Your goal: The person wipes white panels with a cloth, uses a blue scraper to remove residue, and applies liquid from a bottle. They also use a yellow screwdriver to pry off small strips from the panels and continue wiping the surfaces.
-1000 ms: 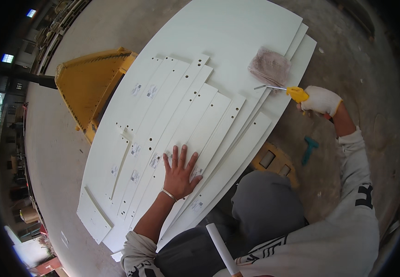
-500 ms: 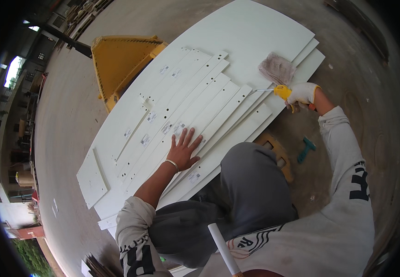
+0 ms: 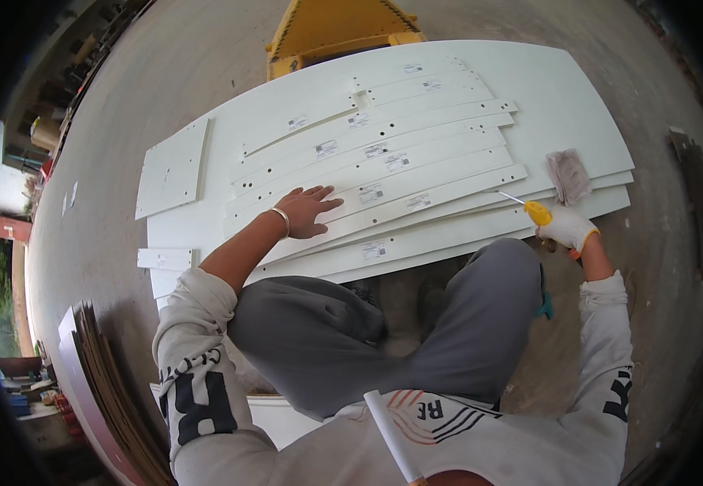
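Note:
Several narrow white panel strips [image 3: 457, 162] with drilled holes and small labels lie side by side on large white panels [image 3: 554, 97]. My bare left hand [image 3: 307, 212], with a bangle at the wrist, rests on the strips with its fingers spread. In a white glove, my right hand [image 3: 570, 227] is closed round a yellow air blow gun [image 3: 538, 213]. Its thin metal nozzle points left over the front strips, near their right ends. Just beyond the glove, a folded greyish-pink cloth [image 3: 568, 176] lies on the panels' right side.
A short white panel [image 3: 175, 172] lies at the left end of the stack. Behind it stands a yellow metal frame [image 3: 343, 28]. Boards [image 3: 112, 397] lean in a pile at the lower left. A teal tool [image 3: 546, 306] shows partly beside my right knee.
The view has turned, so the panels now lie more level across it. My left hand has slid left along the strips. The nozzle has moved slightly inward from the strip's end.

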`<state>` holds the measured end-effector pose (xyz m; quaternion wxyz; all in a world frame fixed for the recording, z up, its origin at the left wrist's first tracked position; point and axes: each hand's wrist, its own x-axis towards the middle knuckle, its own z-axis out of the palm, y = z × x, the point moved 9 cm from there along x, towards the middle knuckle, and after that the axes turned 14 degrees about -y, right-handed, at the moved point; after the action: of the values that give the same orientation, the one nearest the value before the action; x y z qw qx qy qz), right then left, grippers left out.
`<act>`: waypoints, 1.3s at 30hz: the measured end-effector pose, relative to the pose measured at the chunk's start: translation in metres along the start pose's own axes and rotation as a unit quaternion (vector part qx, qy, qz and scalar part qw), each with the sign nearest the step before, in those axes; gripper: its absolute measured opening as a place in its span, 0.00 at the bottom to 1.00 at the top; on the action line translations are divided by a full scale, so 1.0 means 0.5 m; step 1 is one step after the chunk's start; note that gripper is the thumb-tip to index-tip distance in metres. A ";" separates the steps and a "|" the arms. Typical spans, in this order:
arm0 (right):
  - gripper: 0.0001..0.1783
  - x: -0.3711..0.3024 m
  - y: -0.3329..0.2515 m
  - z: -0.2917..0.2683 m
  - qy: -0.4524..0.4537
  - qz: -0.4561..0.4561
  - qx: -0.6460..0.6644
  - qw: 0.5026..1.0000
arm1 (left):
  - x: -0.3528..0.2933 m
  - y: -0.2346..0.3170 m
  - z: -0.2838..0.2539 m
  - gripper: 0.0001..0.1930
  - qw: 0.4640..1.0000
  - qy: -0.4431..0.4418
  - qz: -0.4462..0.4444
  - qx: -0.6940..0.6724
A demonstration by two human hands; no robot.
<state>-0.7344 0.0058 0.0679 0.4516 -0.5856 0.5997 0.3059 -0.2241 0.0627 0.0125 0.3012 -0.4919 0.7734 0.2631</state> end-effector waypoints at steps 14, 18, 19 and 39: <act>0.12 -0.017 -0.663 0.154 -0.123 -0.146 -0.226 0.955 | -0.088 0.060 0.286 0.44 0.848 0.446 -0.233 -0.168; 0.14 -0.048 -0.837 0.254 -0.096 -0.175 -0.320 0.926 | -0.065 0.036 0.303 0.39 0.871 0.360 -0.289 -0.165; 0.14 -0.044 -0.856 0.268 -0.104 -0.178 -0.324 0.923 | -0.065 0.034 0.301 0.39 0.872 0.365 -0.281 -0.167; 0.11 -0.010 -0.820 0.198 -0.079 -0.183 -0.218 0.955 | -0.474 -0.580 0.509 0.34 0.631 0.239 -0.594 -0.439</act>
<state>-0.3154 0.0447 0.0986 0.4071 -0.7435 0.3629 0.3869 0.1743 0.2749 -0.0211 -0.0543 -0.9644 0.1521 0.2094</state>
